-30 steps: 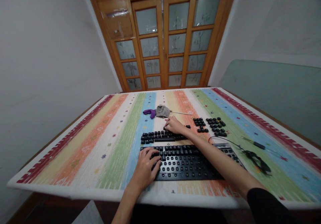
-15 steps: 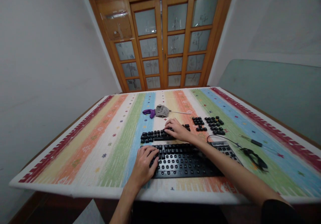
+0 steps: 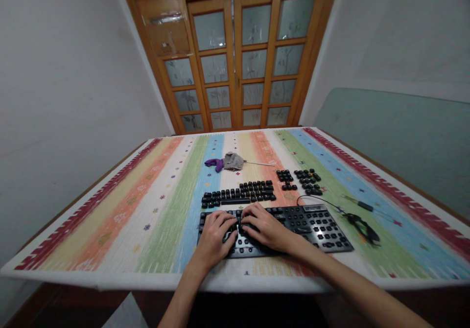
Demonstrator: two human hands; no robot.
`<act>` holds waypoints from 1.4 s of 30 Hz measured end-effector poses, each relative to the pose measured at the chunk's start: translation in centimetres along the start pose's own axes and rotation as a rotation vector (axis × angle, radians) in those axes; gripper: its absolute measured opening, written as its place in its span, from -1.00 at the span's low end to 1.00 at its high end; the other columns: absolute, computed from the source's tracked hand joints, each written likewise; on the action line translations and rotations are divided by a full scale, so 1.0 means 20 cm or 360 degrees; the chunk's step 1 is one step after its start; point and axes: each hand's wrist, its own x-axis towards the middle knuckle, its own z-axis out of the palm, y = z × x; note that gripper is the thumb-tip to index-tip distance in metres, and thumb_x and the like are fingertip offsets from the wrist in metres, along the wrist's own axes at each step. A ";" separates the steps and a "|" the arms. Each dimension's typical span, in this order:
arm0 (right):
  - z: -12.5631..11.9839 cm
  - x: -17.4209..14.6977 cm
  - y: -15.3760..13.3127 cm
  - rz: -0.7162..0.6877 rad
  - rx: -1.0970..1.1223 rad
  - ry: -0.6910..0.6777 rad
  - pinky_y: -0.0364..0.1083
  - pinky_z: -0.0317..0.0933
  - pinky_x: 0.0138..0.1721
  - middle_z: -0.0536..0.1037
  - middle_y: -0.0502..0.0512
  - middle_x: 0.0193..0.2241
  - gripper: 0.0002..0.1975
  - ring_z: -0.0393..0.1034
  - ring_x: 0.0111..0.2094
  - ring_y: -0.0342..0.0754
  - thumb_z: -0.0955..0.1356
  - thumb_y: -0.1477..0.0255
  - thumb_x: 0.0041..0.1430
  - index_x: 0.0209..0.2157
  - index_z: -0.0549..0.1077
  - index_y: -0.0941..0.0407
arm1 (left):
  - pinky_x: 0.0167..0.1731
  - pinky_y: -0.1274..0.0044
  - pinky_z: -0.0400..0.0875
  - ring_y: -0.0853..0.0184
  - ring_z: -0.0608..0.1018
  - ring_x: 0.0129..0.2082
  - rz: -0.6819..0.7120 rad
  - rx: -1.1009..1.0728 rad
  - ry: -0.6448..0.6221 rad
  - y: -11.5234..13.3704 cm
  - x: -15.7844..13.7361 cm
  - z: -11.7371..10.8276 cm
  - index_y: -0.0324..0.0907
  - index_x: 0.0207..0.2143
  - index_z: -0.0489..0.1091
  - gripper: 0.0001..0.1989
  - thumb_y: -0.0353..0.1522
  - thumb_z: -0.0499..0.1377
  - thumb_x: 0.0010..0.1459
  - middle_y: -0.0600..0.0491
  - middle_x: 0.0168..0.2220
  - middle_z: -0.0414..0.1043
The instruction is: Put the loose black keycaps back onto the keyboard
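Observation:
A black keyboard (image 3: 326,227) lies near the front edge of the table, its upper-left part fitted with keycaps and many other key positions bare. Over its left end rests my left hand (image 3: 216,235), fingers spread and slightly bent, touching the keyboard. My right hand (image 3: 266,227) is just beside it, above the keyboard's left-middle part. Its thumb and fingers are brought together around a small black keycap, mostly hidden by the fingertips. Behind the keyboard, loose black keycaps (image 3: 257,187) stand in rows, with a long spacebar (image 3: 235,201) in front of them.
More loose keycaps (image 3: 307,178) are grouped at the right. A coiled black cable (image 3: 362,227) and a dark-handled screwdriver (image 3: 365,205) lie right of the keyboard. Farther back are a grey cloth (image 3: 233,161) and a purple cloth (image 3: 215,164). A striped tablecloth (image 3: 161,235) covers the table.
My right hand has moved from the loose keycap rows toward me, down onto the keyboard next to my left hand. The left hand stays at the keyboard's left end. The view has shifted slightly.

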 end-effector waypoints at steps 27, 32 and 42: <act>0.03 0.02 -0.03 -0.0009 -0.0156 -0.0003 0.07 0.32 -0.06 0.45 0.22 -0.18 -0.89 0.29 -0.12 0.07 0.33 0.53 0.26 -0.21 0.49 0.18 | -0.04 0.24 0.37 0.15 0.44 -0.05 0.0020 0.0014 -0.0024 0.01 0.04 0.02 -0.15 -0.20 0.47 -0.88 -0.46 0.17 0.23 -0.04 -0.11 0.50; 0.03 0.01 -0.04 -0.0029 -0.0223 0.0033 0.07 0.32 -0.11 0.46 0.22 -0.19 -0.84 0.28 -0.15 0.07 0.31 0.53 0.28 -0.19 0.53 0.16 | -0.03 0.23 0.37 0.14 0.44 -0.04 0.0045 0.0018 -0.0015 0.01 0.05 0.02 -0.15 -0.18 0.48 -0.86 -0.45 0.15 0.24 -0.05 -0.12 0.50; 0.01 0.03 -0.03 0.0016 -0.0113 0.0099 0.02 0.33 -0.17 0.47 0.18 -0.24 -0.84 0.29 -0.19 0.03 0.32 0.54 0.27 -0.34 0.54 0.13 | -0.05 0.23 0.40 0.15 0.45 -0.07 0.0036 -0.0008 -0.0016 0.00 0.06 0.03 -0.14 -0.23 0.50 -0.87 -0.43 0.15 0.27 -0.05 -0.14 0.50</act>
